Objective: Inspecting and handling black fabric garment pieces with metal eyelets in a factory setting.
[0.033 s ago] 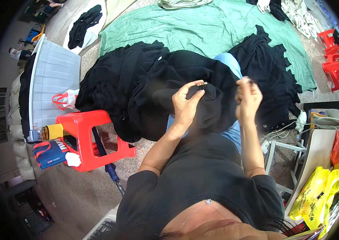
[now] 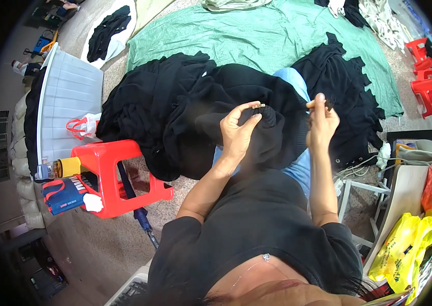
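Note:
A black knit garment (image 2: 236, 84) lies across my lap over blue jeans. My left hand (image 2: 237, 133) is closed on it, pinching a ribbed edge between thumb and fingers; a small pale strip shows at the fingertips. To the right, my right hand (image 2: 323, 121) is raised apart from that edge, its fingers pressed together. Whether something thin is between them cannot be made out. Behind it lies a pile of black garments (image 2: 336, 81). More black clothing (image 2: 149, 89) is heaped to the left.
A green sheet (image 2: 200, 35) spreads beyond the clothes. On the left stand a red stool (image 2: 111, 153) with a bottle and a blue pouch, and a grey plastic tub (image 2: 70, 97). A table edge (image 2: 397, 209) with a yellow bag (image 2: 404, 245) is at right; red stools (image 2: 430, 86) stand farther off.
My right hand has shifted slightly to the right, away from the left hand, and its fingers point more upward. My left hand keeps its pinch on the garment, almost still.

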`<state>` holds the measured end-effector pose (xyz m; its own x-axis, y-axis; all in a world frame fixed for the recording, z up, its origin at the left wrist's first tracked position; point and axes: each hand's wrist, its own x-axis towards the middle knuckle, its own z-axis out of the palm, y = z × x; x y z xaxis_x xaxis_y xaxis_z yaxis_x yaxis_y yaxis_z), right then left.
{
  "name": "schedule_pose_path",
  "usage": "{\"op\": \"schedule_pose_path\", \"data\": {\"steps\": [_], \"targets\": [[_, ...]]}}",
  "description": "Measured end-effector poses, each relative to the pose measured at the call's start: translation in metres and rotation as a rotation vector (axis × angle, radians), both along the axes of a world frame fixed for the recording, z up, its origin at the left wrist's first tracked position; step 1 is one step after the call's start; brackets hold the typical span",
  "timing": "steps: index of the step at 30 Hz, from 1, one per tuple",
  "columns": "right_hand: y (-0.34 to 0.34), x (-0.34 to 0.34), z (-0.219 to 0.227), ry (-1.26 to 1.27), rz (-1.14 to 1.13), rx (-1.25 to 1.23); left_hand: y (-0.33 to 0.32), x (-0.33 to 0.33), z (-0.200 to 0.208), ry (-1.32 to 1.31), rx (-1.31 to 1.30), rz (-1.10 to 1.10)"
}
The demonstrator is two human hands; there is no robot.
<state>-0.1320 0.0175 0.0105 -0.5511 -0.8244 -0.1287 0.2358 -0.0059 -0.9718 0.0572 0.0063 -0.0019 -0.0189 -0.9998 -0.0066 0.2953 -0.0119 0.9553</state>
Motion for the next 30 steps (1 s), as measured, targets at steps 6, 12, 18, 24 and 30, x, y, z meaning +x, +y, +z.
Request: {"op": "schedule_pose_path", "data": {"steps": [6,12,18,24,30], "targets": [[-0.010,0.017,0.015,0.415,0.382,-0.085,-0.004,-0.003,0.002,-0.082,-0.042,0.011],[-0.006,0.044,0.012,0.563,0.382,-0.136,-0.001,-0.005,0.008,-0.353,-0.184,0.096],[-0.020,0.009,0.005,-0.194,0.075,-0.151,-0.005,0.000,0.004,-0.335,-0.187,0.065],[-0.035,0.011,-0.009,0.262,0.835,-0.314,-0.055,0.028,0.041,0.369,0.192,-0.133],[-0.049,0.032,-0.041,0.034,0.687,-0.147,-0.089,0.055,0.027,0.511,0.339,-0.089]]}}
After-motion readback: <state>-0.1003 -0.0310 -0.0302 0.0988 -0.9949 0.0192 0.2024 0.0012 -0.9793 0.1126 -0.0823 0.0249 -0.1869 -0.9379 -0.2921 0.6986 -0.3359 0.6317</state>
